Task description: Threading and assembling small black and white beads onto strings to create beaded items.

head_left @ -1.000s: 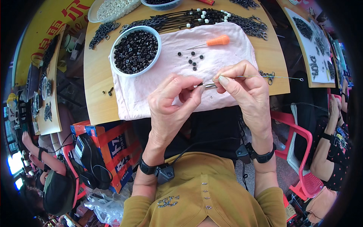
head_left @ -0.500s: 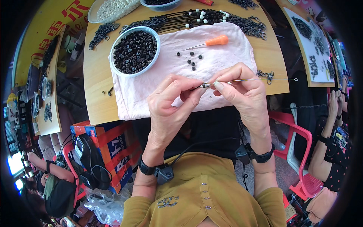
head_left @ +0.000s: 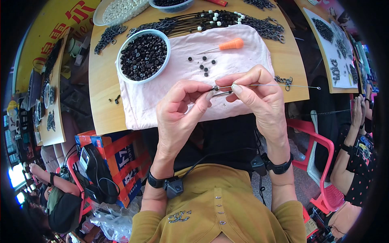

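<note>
Both my hands work close together over the pale pink cloth [head_left: 142, 105]. My left hand [head_left: 178, 109] is closed in a pinch on a small black bead [head_left: 216, 88]. Between thumb and fingers, my right hand [head_left: 261, 93] grips a thin wire needle [head_left: 291, 85], whose looped end sticks out to the right. A short stretch of black cord [head_left: 222, 94] spans the gap between my fingertips, below the wire. Beyond them several loose black beads [head_left: 202, 67] lie on the cloth, and an orange-handled awl [head_left: 231, 43] rests farther back.
A round tub of black beads [head_left: 144, 54] stands at the cloth's left. Behind lie corded strands with black and white beads and chains [head_left: 210, 20], beside a bowl of white beads [head_left: 121, 10]. Another chain [head_left: 285, 82] lies right of my right hand. Other people sit at both sides.
My fingertips have drawn slightly apart, with the left ones shifting a little left. The bead and the black cord between them now show more plainly.
</note>
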Demonstrator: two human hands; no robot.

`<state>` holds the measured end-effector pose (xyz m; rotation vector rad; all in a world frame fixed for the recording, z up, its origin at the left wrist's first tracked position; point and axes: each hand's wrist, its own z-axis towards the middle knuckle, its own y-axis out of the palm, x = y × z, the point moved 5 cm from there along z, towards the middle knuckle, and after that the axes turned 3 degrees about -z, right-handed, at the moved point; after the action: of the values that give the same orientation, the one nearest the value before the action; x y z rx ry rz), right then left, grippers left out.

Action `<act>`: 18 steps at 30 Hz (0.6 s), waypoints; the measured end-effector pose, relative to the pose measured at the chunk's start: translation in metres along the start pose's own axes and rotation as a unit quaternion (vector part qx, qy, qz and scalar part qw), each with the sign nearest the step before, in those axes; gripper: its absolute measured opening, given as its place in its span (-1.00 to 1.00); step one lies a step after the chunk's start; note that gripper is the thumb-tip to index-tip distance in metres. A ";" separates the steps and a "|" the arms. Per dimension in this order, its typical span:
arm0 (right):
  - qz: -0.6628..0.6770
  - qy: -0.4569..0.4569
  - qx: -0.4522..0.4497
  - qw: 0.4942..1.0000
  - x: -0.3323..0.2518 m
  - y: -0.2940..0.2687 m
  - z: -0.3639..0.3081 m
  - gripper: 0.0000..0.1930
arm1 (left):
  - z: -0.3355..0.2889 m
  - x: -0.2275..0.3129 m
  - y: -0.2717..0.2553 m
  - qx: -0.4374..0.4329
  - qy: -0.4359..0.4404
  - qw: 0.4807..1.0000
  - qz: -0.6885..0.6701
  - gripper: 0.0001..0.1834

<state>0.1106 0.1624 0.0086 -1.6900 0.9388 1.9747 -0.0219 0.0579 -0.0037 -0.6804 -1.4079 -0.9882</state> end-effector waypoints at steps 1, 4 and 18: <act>0.000 0.000 0.000 1.000 0.000 0.000 0.000 -0.95 | 0.000 0.000 -0.001 -0.003 0.002 1.000 0.009 -0.80; -0.002 0.009 0.000 1.000 0.002 0.001 0.000 -0.94 | 0.001 0.000 -0.001 0.000 0.002 1.000 0.011 -0.85; 0.029 0.021 0.029 0.999 0.003 0.002 0.000 -0.90 | 0.001 -0.002 -0.002 0.014 -0.015 1.000 0.007 -0.87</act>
<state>0.1086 0.1612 0.0062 -1.6972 1.0606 1.9354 -0.0243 0.0584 -0.0056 -0.6855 -1.4385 -0.9480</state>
